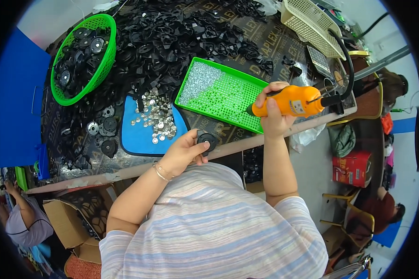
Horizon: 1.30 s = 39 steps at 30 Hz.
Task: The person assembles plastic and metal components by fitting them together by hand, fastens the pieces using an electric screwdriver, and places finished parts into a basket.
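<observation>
My left hand (184,151) pinches a round black plastic part (208,142) just above the table's front edge. In my right hand (277,111) is an orange electric screwdriver (295,101) with a black cable, its tip pointing left over the green perforated tray (226,122). Small silvery screws (200,80) are heaped in the tray's left end. Left of the tray, a blue mat (137,135) carries a pile of small round metal pieces (163,118). What the screwdriver's tip may carry is too small to tell.
A large heap of black plastic parts (181,37) covers the back of the table. To the left stands a green basket (111,56) of round black parts. A beige basket (307,28) is at the back right. Below the table's left side sits a cardboard box (63,223). Other people are seated nearby.
</observation>
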Each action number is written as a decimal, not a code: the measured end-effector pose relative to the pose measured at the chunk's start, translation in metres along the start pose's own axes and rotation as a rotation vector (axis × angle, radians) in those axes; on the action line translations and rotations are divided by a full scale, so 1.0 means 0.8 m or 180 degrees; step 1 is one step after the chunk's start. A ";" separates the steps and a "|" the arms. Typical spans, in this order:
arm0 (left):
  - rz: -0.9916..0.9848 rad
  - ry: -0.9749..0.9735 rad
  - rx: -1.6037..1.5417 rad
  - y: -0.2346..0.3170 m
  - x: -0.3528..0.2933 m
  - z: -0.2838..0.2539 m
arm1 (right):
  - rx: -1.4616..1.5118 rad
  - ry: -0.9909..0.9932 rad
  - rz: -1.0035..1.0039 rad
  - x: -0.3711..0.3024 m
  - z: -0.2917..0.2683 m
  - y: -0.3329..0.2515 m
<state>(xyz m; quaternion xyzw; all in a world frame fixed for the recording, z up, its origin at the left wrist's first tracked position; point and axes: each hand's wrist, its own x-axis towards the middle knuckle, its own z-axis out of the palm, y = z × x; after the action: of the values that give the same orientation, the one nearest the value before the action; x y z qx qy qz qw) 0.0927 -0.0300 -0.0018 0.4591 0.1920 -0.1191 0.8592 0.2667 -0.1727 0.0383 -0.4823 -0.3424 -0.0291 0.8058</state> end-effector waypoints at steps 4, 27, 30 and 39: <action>-0.0176 0.0025 -0.0159 -0.006 0.013 0.008 | 0.0180 -0.0037 -0.0012 0.000 -0.002 0.006; -0.0024 0.0345 -0.0228 -0.008 0.026 0.013 | 0.0467 -0.0048 0.0051 0.007 0.007 -0.013; -0.0040 0.0338 -0.0238 -0.008 0.027 0.012 | 0.0636 -0.0142 -0.0065 0.005 0.019 -0.036; -0.0147 0.0292 -0.0209 -0.002 0.024 0.014 | 0.0835 -0.0726 0.0302 -0.022 0.053 -0.039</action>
<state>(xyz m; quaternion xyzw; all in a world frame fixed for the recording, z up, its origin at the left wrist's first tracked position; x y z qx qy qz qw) 0.1118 -0.0409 -0.0052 0.4311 0.2455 -0.1113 0.8611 0.2193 -0.1602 0.0647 -0.3889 -0.4093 0.1088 0.8182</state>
